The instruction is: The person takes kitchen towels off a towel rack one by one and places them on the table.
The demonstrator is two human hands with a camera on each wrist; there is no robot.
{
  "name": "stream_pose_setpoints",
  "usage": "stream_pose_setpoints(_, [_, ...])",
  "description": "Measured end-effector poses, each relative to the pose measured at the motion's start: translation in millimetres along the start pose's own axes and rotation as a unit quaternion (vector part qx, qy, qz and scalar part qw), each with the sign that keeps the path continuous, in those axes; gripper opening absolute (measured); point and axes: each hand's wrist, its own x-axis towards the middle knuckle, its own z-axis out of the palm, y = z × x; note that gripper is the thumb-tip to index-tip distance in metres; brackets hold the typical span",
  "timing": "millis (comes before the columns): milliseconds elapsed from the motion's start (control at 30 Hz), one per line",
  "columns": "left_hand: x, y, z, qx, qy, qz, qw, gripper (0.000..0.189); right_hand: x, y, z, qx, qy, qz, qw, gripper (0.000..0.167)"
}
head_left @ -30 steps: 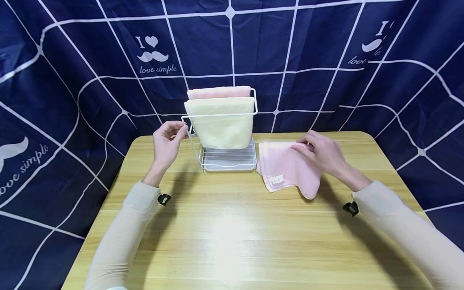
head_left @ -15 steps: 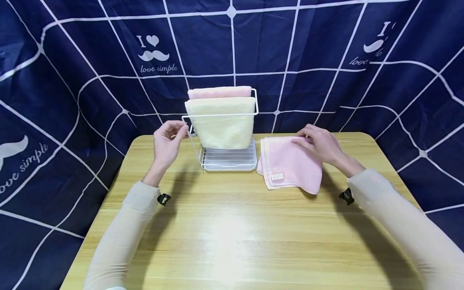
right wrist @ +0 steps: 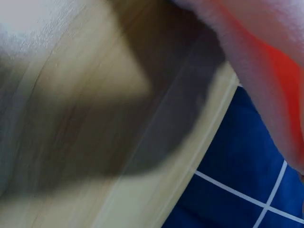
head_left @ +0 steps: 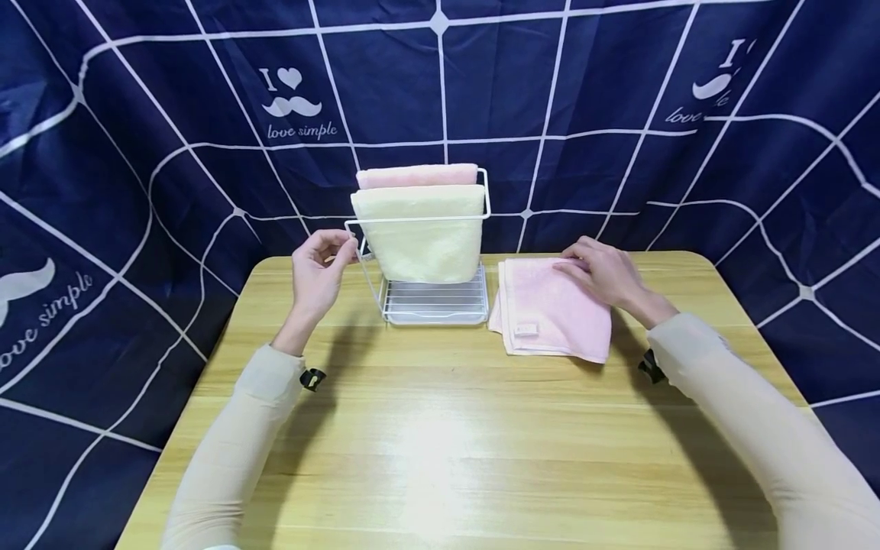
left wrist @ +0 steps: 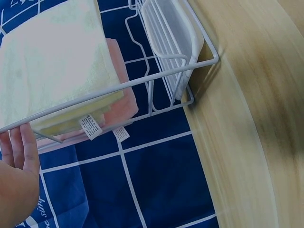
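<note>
My left hand [head_left: 318,267] pinches the left upright of a white wire rack [head_left: 435,316] in the head view; in the left wrist view its fingers [left wrist: 28,147] lie at the rack's top rail. Folded over the rack are a pale yellow towel [head_left: 421,248] in front and a pink towel [head_left: 416,176] behind it. To the right of the rack, my right hand [head_left: 605,271] grips the upper right corner of another folded pink towel [head_left: 550,309], whose white label faces me. That towel's fuzzy edge [right wrist: 232,52] fills the right side of the right wrist view.
The rack stands on a drip tray near the back of the wooden table [head_left: 426,428]. A dark blue curtain [head_left: 495,92] with white lines hangs close behind and along both sides. Black wrist cameras sit under both sleeves.
My right hand shifts slightly left, and the pink towel it holds hangs flatter, its lower right corner higher than before. My left hand and the rack stay put.
</note>
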Motion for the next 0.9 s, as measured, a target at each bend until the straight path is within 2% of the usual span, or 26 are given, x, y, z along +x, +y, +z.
stream_pose_setpoints(167, [0.8,0.5,-1.0,0.008,-0.003,0.001,1.0,0.012,5.3,8.4,10.4,-0.002,-0.008,0.0,1.0,0.014])
stream_pose_setpoints(433, [0.0,0.8,-1.1,0.01,-0.004,-0.003,0.9999,0.006,15.2,14.6,23.4,-0.017,-0.047,0.026,0.9984,0.017])
stream_pose_setpoints(667, [-0.5,0.0,-3.4,0.022,-0.003,-0.007,0.9997,0.003,20.0,21.4,30.8,-0.014,-0.052,0.038,0.9979,0.02])
stream_pose_setpoints(800, [-0.7,1.7,-3.3,0.027,-0.008,0.0,0.9996,0.01,22.4,26.9,34.7,-0.014,-0.056,0.046,0.9973,0.022])
stream_pose_setpoints(900, [-0.4,1.5,-2.6,0.026,-0.008,0.004,0.9996,0.006,23.9,30.2,37.6,-0.012,-0.064,0.051,0.9966,0.022])
